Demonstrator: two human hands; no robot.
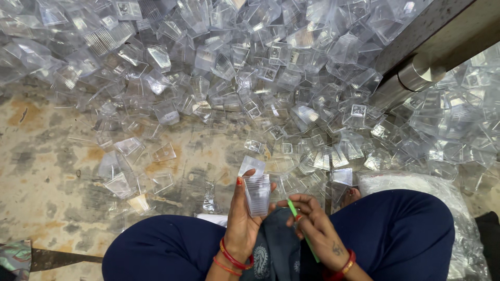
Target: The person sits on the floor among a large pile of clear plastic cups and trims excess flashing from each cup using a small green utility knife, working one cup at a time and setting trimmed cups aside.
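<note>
My left hand (pixel 241 218) holds a short stack of clear square plastic cups (pixel 257 192) upright above my lap, thumb along its left side. My right hand (pixel 316 228) sits just to the right, fingers curled around a thin green stick (pixel 292 208) whose tip points toward the stack. Red bangles ring both wrists. My knees in dark blue cloth (pixel 401 229) frame the hands.
A large heap of loose clear plastic cups (pixel 271 67) covers the stained concrete floor (pixel 47 156) ahead. A metal post (pixel 416 73) slants at the upper right. A clear plastic bag (pixel 458 208) lies by my right knee.
</note>
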